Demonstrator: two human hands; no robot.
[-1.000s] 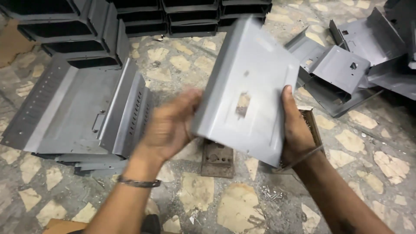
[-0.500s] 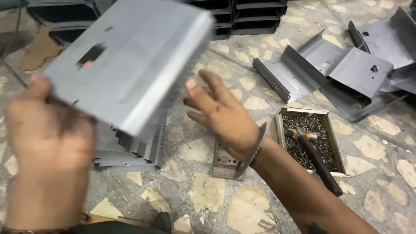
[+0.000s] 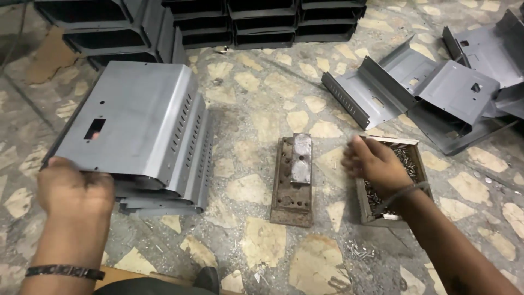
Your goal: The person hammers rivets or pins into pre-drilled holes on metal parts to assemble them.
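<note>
A bent grey sheet-metal panel (image 3: 136,120) with a rectangular cut-out and rows of slots lies on top of a low stack of similar panels (image 3: 164,203) at the left. My left hand (image 3: 76,191) is closed on the top panel's near edge. My right hand (image 3: 376,164) is apart from the panel. It reaches with curled fingers into a small wooden box (image 3: 364,210) filled with small screws (image 3: 406,158). What the fingers hold is hidden.
A rusty perforated metal block with a grey bar on it (image 3: 293,180) lies on the stone floor between my hands. Loose grey panels (image 3: 436,93) are heaped at the right, dark stacked housings (image 3: 262,22) line the back, and a few screws (image 3: 360,252) lie on the floor.
The panel, held up in both hands, swung left and came down onto the stack. My right hand let go of it and moved right to the box of screws.
</note>
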